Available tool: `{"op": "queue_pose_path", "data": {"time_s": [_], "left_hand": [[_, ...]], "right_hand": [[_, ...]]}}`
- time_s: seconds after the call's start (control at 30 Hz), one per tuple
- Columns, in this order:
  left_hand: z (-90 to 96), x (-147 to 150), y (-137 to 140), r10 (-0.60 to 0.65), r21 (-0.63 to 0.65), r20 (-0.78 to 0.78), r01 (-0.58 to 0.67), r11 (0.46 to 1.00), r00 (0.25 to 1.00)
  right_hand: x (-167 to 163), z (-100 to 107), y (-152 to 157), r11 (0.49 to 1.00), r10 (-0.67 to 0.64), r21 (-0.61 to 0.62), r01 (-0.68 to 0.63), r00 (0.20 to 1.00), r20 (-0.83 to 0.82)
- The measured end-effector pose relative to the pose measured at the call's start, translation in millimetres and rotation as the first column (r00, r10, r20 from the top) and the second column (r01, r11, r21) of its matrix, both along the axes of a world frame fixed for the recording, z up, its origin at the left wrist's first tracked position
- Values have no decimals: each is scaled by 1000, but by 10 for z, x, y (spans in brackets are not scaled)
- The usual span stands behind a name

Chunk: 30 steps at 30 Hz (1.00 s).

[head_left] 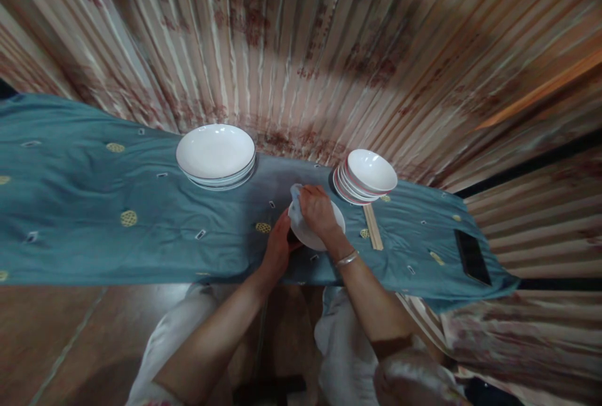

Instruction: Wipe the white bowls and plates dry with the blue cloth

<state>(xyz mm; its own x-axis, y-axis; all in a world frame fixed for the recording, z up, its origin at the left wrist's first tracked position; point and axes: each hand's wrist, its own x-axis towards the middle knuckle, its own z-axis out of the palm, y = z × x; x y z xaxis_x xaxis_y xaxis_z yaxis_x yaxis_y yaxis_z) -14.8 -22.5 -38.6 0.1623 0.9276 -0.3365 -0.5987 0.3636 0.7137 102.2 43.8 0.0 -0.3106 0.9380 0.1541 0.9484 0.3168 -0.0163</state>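
Observation:
A white bowl is tilted between my two hands, just above the near half of the table. My left hand grips the bowl's left side, its fingers partly hidden beneath. My right hand is closed on a pale bluish cloth and presses it against the bowl's inner left rim. Beyond my right hand stands a stack of white bowls with some reddish rims. Close to that stack lie wooden chopsticks.
White plates with dark rims are stacked at the back left of the table. A black phone-like slab lies at the right end. The green patterned tablecloth is wrinkled. Pleated curtains hang right behind the table.

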Motion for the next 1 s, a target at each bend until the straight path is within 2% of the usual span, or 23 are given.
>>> {"op": "queue_pose_path", "data": {"time_s": [0.1, 0.3, 0.47, 0.57, 0.8, 0.87, 0.93, 1.0], "left_hand": [[-7, -3, -2, -2, -15, -35, 1, 1000, 999], [7, -7, -9, -2, -10, -74, 1, 1000, 997], [33, -21, -20, 3, 32, -90, 0, 999, 996], [48, -37, -26, -18, 27, -110, 21, 999, 994], [72, -65, -16, -11, 37, -163, 17, 999, 987], [65, -66, -1, -12, 26, -160, 16, 1000, 987], [45, -65, 16, -1, 14, -163, 3, 1000, 987], [22, -63, 31, 13, 11, -172, -11, 1000, 985]], "right_hand": [[139, 5, 47, 999, -46, 14, 46, 999, 8], [406, 77, -32, 979, -196, -40, 198, 979, 63], [556, 103, -232, 902, -420, -94, 422, 906, 43], [648, 74, -374, 870, -482, -119, 479, 876, 0], [1051, -75, -711, 844, -534, -129, 520, 797, -283], [1133, -136, -784, 865, -501, -208, 456, 786, -362], [1147, -212, -831, 892, -445, -305, 334, 767, -462], [1097, -296, -855, 890, -426, -397, 225, 722, -546]]}}
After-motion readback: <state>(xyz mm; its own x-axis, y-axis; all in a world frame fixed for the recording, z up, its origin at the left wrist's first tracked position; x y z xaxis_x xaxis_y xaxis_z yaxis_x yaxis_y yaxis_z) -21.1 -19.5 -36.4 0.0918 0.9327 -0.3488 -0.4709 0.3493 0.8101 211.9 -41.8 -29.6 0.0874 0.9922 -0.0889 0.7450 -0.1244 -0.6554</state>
